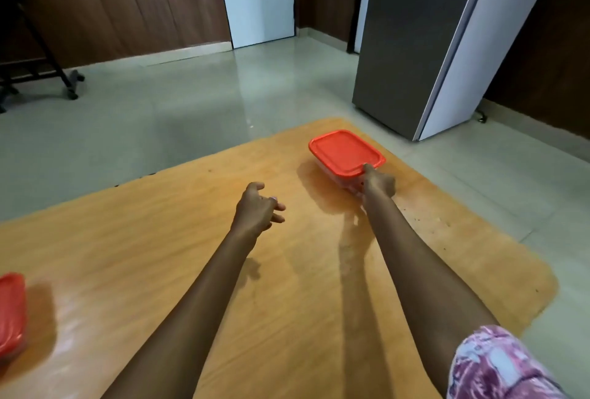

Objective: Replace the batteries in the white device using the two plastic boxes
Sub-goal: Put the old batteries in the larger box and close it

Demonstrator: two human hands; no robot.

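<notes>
- The middle of the table (pixel 159 255) lay bare between the two arms.
- A red-lidded box (pixel 346 152) blocked the far right corner.
- Another red box (pixel 11 312) stood at the left edge.

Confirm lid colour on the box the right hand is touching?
Red-orange lid, on a clear box; right hand at its near edge. Head view.

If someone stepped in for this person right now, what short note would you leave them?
Right hand: gripping the near corner of the far box, thumb on its red lid, still shut.
Left hand: open, empty, hovering above the wooden table.
Second box: at the table's left edge, half out of view.
White device and batteries: not visible.
Done: nothing visible yet.
Left: open boxes, swap batteries.
</notes>
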